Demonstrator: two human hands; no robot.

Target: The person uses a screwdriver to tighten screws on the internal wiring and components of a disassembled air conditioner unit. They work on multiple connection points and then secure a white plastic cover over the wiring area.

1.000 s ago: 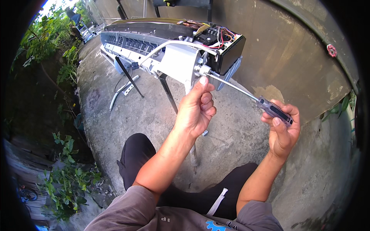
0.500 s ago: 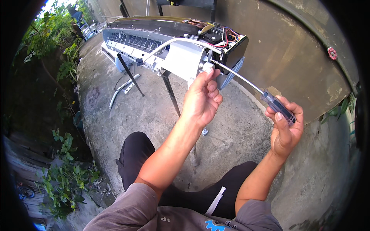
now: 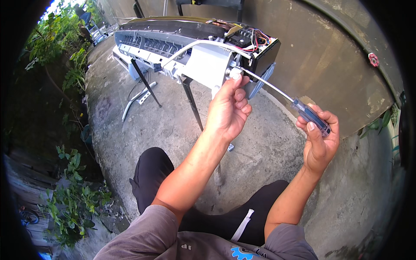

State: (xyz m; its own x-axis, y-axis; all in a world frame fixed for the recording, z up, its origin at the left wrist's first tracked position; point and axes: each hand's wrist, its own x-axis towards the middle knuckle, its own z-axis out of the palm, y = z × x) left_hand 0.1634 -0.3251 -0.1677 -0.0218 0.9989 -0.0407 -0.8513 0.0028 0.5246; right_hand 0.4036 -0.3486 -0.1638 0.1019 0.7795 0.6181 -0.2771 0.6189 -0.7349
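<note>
My right hand (image 3: pixel 321 135) is closed round the dark, see-through handle of a screwdriver (image 3: pixel 284 94). The long shaft slants up and left, and its tip reaches the right end of an opened wall air conditioner unit (image 3: pixel 203 65), close to my left fingertips. My left hand (image 3: pixel 229 108) pinches a small white part (image 3: pixel 236 71) at that same end of the unit. Fingers hide much of this part, so I cannot tell whether it is fixed to the unit. A white cable (image 3: pixel 201 43) arches over the unit's front, and coloured wires (image 3: pixel 260 40) show in its right-end box.
Dark metal legs (image 3: pixel 193 106) stand below the unit on the concrete floor (image 3: pixel 143 125). A white pipe-like piece (image 3: pixel 127 112) lies on the floor at left. Behind is a brown wall (image 3: pixel 312 56) with a red valve wheel (image 3: pixel 373 60). Plants (image 3: pixel 71 195) border the left edge.
My right hand and the screwdriver have shifted slightly left, the tip drawing a little nearer my left fingertips. My left hand has barely moved and keeps its pinch.
</note>
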